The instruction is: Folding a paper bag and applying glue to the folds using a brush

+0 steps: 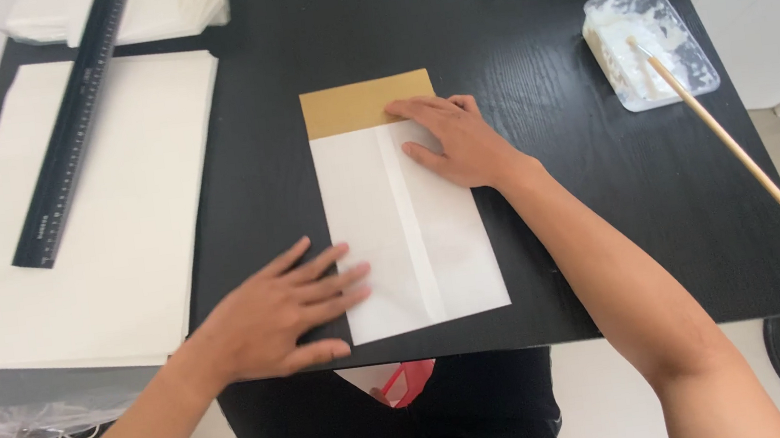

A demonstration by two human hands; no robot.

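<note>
From the head view, you press both hands flat on a folded white paper sheet (pixel 411 231) lying mid-table over a tan card (pixel 367 102). Your left hand (pixel 274 315) spreads its fingers wide on the lower left edge; your right hand (pixel 454 138) flattens the top. The long centre seam looks already folded; the tan strip remains uncovered, and the paste tray (pixel 649 47) with its brush (pixel 711 119) sits untouched, well apart.

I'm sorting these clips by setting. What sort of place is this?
Probably a home craft desk: a black table with a folded white paper under both hands, a long black ruler on stacked sheets, and a paste tray with a brush.
</note>
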